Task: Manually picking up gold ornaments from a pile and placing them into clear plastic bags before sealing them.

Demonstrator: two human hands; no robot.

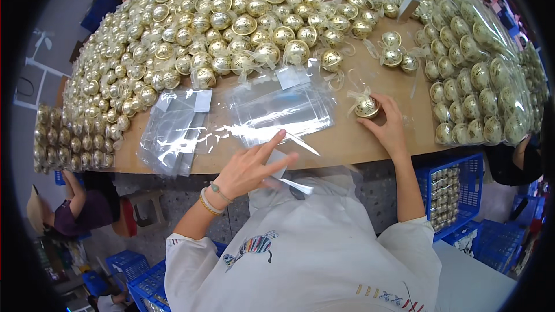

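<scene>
- Gold-coloured ornament, round and patterned, tied with a pale ribbon: right of centre in the frame, resting on the wooden desk, with my right hand closed around it from the near side, fingers curled on its right flank.
- Clear plastic bags, a loose stack, centre of the frame; a second, more crumpled stack of clear bags sits to its left at the desk's near edge.
- Left hand: open, gripping nothing, index finger stretched forward with its tip touching the near edge of the centre stack; other fingers loosely spread over the desk edge. Beaded bracelets on the wrist.
- Pose: both forearms enter from the lower edge; the left angles up and right, the right runs nearly straight up, wrist bent inward toward the ornament.
- Handling judgement: the film looks slippery and clingy, so I would press one fingertip flat and slide a single sheet off the stack, not pinch several. The ornament's ribbon looks easy to snag; better to hold the ball by its body.
- Heap of matching gold ornaments: fills the upper left and upper centre.
- Bagged ornaments in clear packs: right of the frame.
- Blue crate holding more ornaments: lower right, below the desk edge.
</scene>
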